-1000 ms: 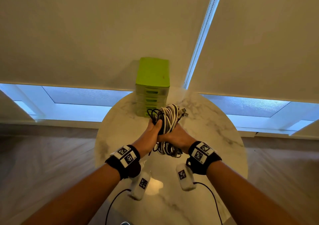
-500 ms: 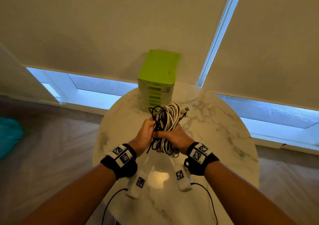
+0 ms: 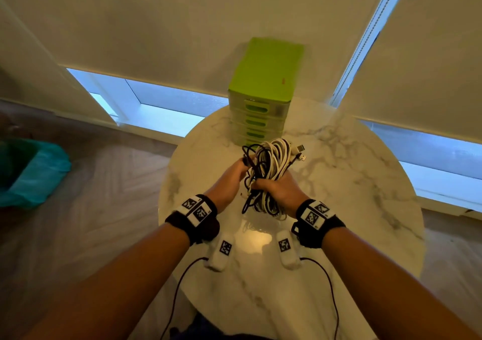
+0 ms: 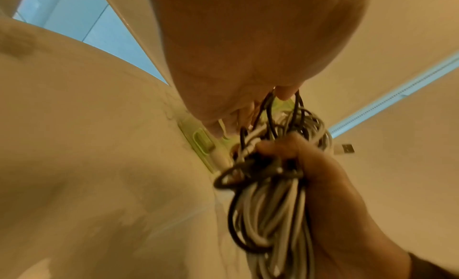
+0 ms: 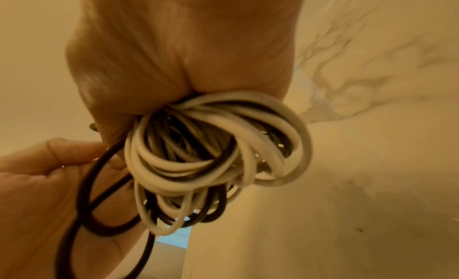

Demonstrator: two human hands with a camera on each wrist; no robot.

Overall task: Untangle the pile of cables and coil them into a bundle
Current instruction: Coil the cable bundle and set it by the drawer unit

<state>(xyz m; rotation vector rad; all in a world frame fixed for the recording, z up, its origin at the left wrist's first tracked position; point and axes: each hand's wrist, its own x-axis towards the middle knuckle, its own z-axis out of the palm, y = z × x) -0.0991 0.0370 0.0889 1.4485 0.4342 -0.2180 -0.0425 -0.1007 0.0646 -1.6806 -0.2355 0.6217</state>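
Cables (image 3: 268,172): one bundle | right hand (image 3: 280,191) grips it | left hand (image 3: 229,180) pinches black loops

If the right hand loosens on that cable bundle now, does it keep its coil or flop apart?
Likely flops. The cable bundle has no tie that I can see; only the right hand clamps its middle. Its loops already sag and splay unevenly below the fist, so they look limp. The left hand pinches a loose black loop, which would probably slip out first.

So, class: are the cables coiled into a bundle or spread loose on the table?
Coiled: the cables form gathered loops gripped in the right hand, held above the table.
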